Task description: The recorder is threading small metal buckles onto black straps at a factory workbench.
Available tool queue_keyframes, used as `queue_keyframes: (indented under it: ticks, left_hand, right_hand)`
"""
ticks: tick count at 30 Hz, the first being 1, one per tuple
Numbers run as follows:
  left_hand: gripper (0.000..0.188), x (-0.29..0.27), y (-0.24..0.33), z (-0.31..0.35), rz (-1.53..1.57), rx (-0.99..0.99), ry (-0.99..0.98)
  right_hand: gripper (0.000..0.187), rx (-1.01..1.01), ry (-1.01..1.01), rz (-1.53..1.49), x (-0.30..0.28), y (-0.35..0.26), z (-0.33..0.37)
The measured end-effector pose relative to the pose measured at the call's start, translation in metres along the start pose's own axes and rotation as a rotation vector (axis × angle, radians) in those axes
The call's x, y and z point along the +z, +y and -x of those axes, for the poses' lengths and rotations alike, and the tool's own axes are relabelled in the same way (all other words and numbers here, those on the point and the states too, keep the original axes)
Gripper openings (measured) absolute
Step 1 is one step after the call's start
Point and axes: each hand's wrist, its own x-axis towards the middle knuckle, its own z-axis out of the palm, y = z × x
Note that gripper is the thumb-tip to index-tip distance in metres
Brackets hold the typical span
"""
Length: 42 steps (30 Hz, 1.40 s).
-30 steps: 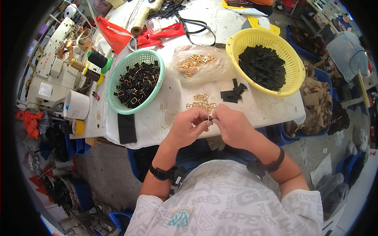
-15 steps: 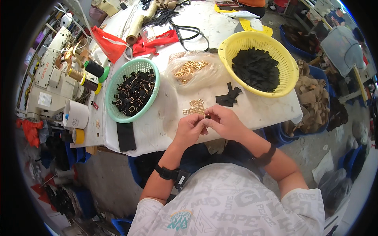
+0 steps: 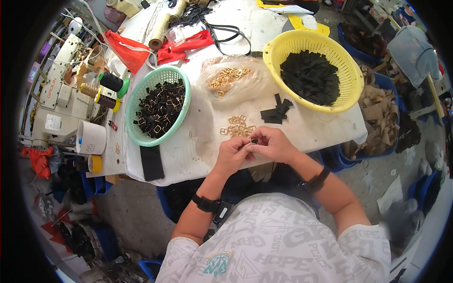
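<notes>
Over the table's front edge my left hand (image 3: 231, 156) and my right hand (image 3: 273, 144) meet, fingers pinched together. Between their fingertips is a gold buckle with a black fabric strip (image 3: 254, 141), small and partly hidden by the fingers. Just beyond lies a loose pile of gold square buckles (image 3: 237, 126). A few black strips (image 3: 277, 111) rest on the table to the right of that pile. At left, a green basket (image 3: 184, 109) holds black strips fitted with gold buckles. A yellow basket (image 3: 350, 94) at right is filled with plain black strips.
Behind the pile sits a clear plastic bag (image 3: 257, 85) of gold buckles. A black phone (image 3: 151, 163) lies by the green basket. Thread spools (image 3: 111, 82) and a sewing machine (image 3: 59, 96) stand at left. Blue bins (image 3: 394, 141) of brown fabric pieces are on the floor at right.
Both hands stay together, still pinching the buckle and strip. The view has shifted slightly, and a little more of the black strip shows between the fingertips.
</notes>
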Motion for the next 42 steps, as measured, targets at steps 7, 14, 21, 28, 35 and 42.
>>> queue_keyframes:
  ticks: [7,14,21,28,35,42]
  left_hand:
    - [0.010,0.000,0.004,0.001,-0.096,0.038,0.021]
    - [0.010,0.003,-0.001,-0.001,-0.295,0.228,-0.017]
    - [0.012,0.010,0.003,-0.001,-0.369,0.306,0.034]
    - [0.014,0.009,0.002,-0.002,-0.410,0.351,0.033]
    - [0.013,0.010,0.004,-0.002,-0.406,0.325,0.027]
    - [0.008,0.007,0.003,-0.001,-0.400,0.312,0.014]
  right_hand:
    - [0.021,-0.075,-0.062,0.058,-0.001,-0.004,-0.008]
    - [0.020,-0.031,0.017,-0.039,-0.003,0.007,-0.001]
    - [0.021,-0.024,0.083,-0.018,0.000,0.008,0.005]
    - [0.021,-0.121,0.142,0.044,0.000,0.009,0.007]
    - [0.020,-0.129,0.159,0.092,-0.001,0.007,0.008]
    - [0.022,-0.094,0.005,0.015,-0.004,0.000,0.000]
